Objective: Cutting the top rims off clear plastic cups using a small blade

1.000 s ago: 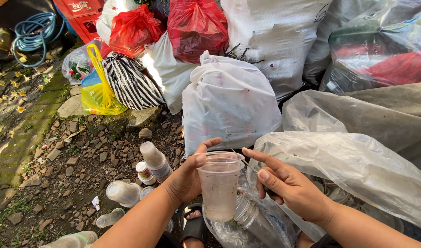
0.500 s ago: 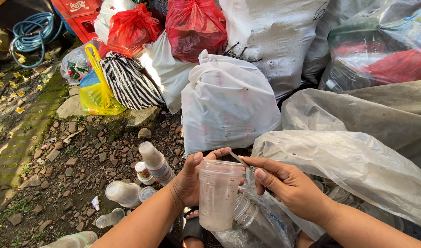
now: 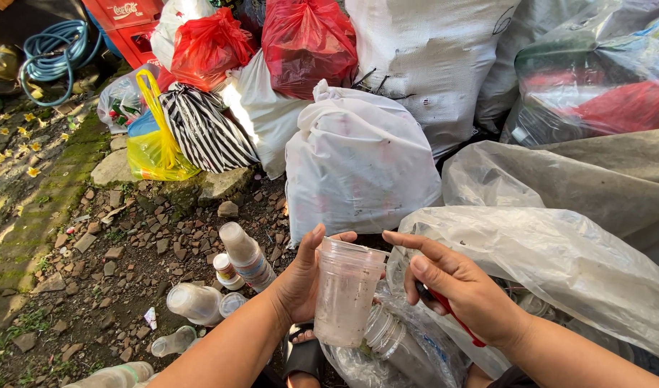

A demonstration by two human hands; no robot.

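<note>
My left hand grips a clear plastic cup upright, fingers wrapped around its side. My right hand hovers just right of the cup's rim, index finger stretched toward it, with a small red-handled tool tucked in the palm. Below the cup lies a clear bag of plastic bottles. Several empty plastic bottles and cups lie on the stony ground left of my left arm.
A tied white bag stands right ahead, with red bags, a striped bag and a yellow bag behind. Large translucent sacks fill the right. A blue hose lies far left.
The cup has sunk a little lower in my left hand. My right hand has come closer to its rim.
</note>
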